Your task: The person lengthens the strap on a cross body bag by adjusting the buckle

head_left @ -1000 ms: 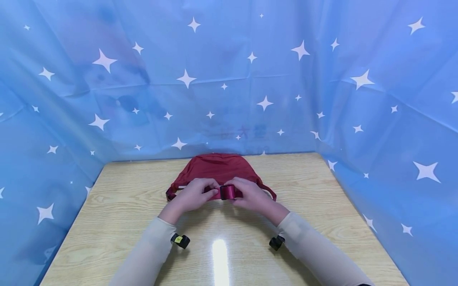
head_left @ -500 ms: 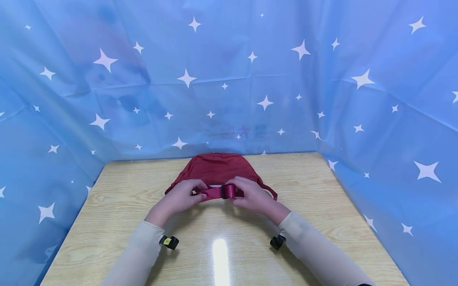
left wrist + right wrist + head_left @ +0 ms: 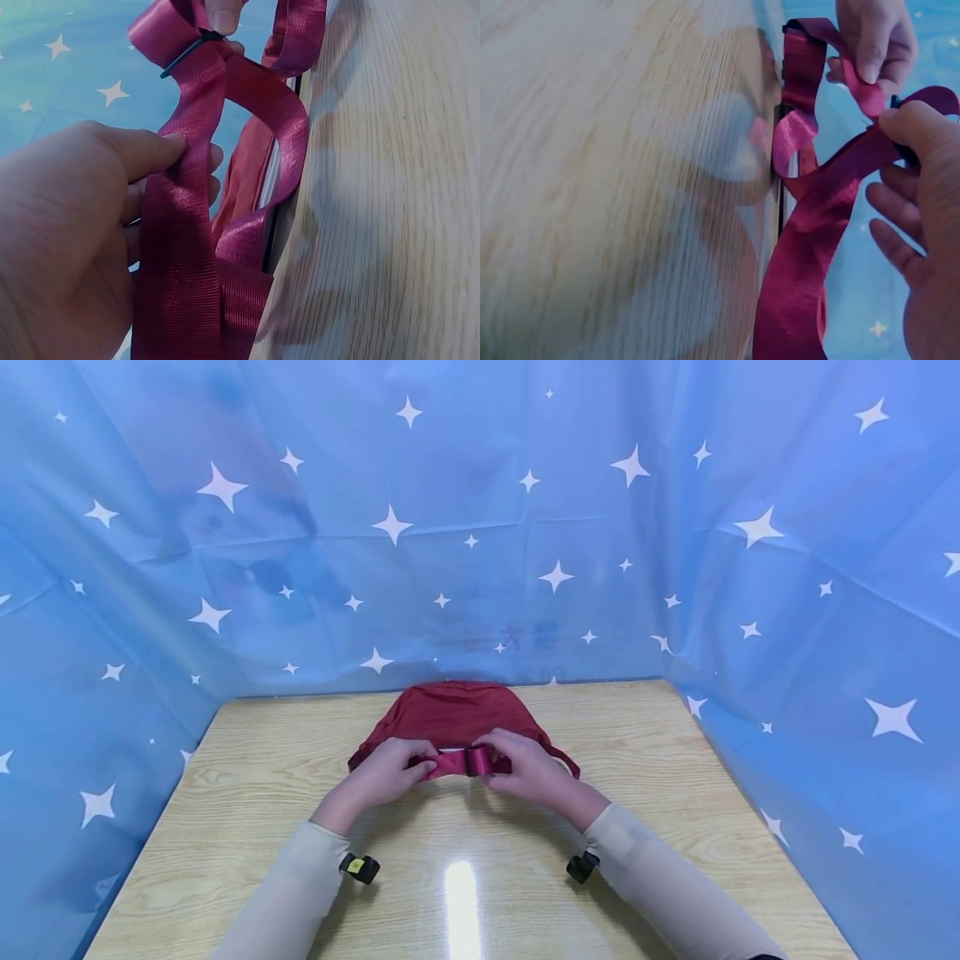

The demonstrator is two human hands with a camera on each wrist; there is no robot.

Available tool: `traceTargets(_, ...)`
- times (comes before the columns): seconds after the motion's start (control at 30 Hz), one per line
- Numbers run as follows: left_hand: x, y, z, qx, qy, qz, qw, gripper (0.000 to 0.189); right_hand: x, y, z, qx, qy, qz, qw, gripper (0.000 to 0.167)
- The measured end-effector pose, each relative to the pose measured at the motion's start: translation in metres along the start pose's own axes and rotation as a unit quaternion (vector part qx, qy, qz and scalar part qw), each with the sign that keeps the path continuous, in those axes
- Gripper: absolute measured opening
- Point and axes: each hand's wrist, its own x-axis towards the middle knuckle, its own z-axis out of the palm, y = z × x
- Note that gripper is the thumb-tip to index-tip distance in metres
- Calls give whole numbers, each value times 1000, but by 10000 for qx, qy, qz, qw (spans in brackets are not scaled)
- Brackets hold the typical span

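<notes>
A dark red fabric bag [image 3: 461, 710] lies at the far side of the table. In front of it, both hands hold up its crimson webbing strap [image 3: 448, 764], which runs through a black slide buckle [image 3: 469, 762]. My left hand [image 3: 384, 772] pinches the strap a little left of the buckle, thumb on top, as the left wrist view shows. Right at the buckle, my right hand [image 3: 525, 768] grips the strap between thumb and fingers. Some of the webbing forms a loop beyond the buckle, and a further length [image 3: 289, 150] curves down beside the bag.
The bag stands on a light wood-grain table [image 3: 637, 735] with a bright light reflection [image 3: 462, 902] near its front. A blue curtain [image 3: 480, 485] with white stars encloses the back and sides. Small black wrist cameras [image 3: 360, 867] sit below both hands.
My left hand has slid left along the strap, away from the buckle, then shifted slightly back right. More strap shows between the hands now. The right hand has hardly moved.
</notes>
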Motion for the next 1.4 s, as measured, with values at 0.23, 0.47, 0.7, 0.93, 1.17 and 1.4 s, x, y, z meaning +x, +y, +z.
traceTargets(0.23, 5, 1, 7, -60, -16, -49, 10000, 13, -1, 2, 0, 39, 27, -3, 10000, 54)
traceTargets(0.47, 5, 0, 10, -285, -11, 14, 9996, 11, -3, 2, 0, 77, 29, 44, 10000, 58)
traceTargets(0.7, 6, 1, 11, -622, -9, 143, 9980, 12, -2, 2, 2, 215, 23, 99, 9997, 56)
traceTargets(0.93, 12, 7, 12, -662, -30, 161, 9977, 10, 0, -1, 5, 14, -12, 157, 9999, 54)
traceTargets(1.17, 17, 12, 19, -643, -31, 155, 9978, 6, 5, -2, 8, -133, -9, 15, 9999, 59)
traceTargets(1.4, 18, 14, 21, -655, -59, 115, 9978, 30, 6, -1, 10, -158, 132, -143, 9997, 59)
